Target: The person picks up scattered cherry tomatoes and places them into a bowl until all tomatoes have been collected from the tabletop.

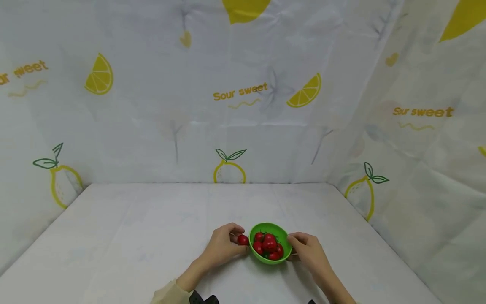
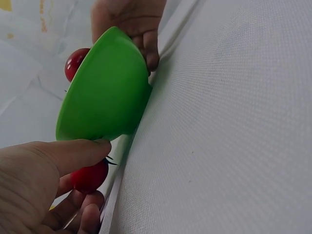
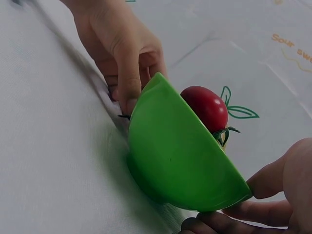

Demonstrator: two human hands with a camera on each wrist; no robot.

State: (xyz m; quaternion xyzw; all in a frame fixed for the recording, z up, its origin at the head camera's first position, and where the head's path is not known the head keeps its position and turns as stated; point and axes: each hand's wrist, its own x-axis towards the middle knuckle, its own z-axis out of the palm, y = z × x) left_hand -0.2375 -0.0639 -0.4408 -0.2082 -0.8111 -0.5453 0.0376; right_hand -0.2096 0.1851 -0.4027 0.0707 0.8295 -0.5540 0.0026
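A small green bowl (image 1: 281,233) stands on the white table, with several red cherry tomatoes (image 1: 269,243) heaped inside it. To its left, my left hand (image 1: 224,247) holds a single tomato (image 2: 91,176) between thumb and fingers, outside the bowl. Its green stem shows in the left wrist view, where the thumb tip lies against the bowl wall. From the right side, my right hand (image 1: 309,252) grips the bowl, thumb at the rim and fingers beneath. In the right wrist view, one tomato (image 3: 207,108) rises above the rim; the bowl hides the others.
White cloth covers the table (image 1: 144,228). Behind it and at both sides hang white curtains (image 1: 152,97) printed with lemons and lettering. Dark objects, perhaps parts of the wrist cameras (image 1: 203,299), show at the bottom edge of the head view.
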